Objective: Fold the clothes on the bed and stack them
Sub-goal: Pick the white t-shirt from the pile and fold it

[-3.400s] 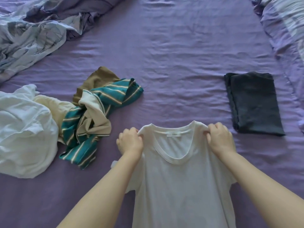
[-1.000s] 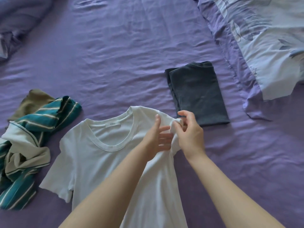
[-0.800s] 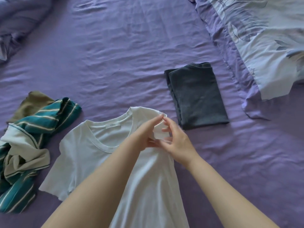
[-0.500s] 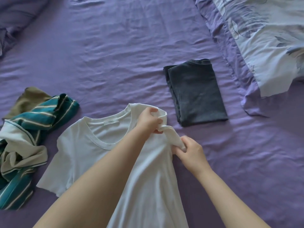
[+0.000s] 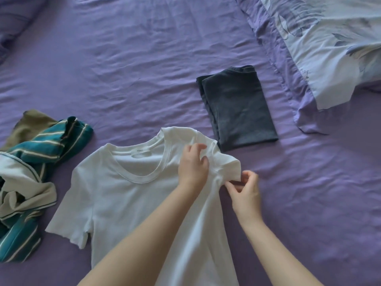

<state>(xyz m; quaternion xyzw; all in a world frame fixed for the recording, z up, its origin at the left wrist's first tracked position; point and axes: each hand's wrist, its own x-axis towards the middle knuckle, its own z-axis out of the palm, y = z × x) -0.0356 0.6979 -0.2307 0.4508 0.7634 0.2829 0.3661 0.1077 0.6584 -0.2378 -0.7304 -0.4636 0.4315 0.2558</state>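
A white t-shirt [image 5: 115,188] lies face up on the purple bed sheet [image 5: 144,69], collar away from me. My left hand [image 5: 192,165] rests on its right shoulder with the fingers lightly curled against the cloth. My right hand [image 5: 244,188] pinches the hem of the right sleeve and holds it out to the side. A folded dark grey garment [image 5: 237,108] lies just beyond the shirt's right shoulder. A crumpled pile with a teal striped garment [image 5: 41,149] lies at the left edge.
A pale blue patterned pillow [image 5: 329,42] with a purple border sits at the upper right. A purple bundle of bedding [image 5: 14,19] fills the upper left corner. An olive garment [image 5: 31,124] pokes out behind the striped pile.
The shirt went from held up by both shoulders to lying flat. Within the last second my right hand drew the right sleeve outward, while my left hand stayed on the shoulder.
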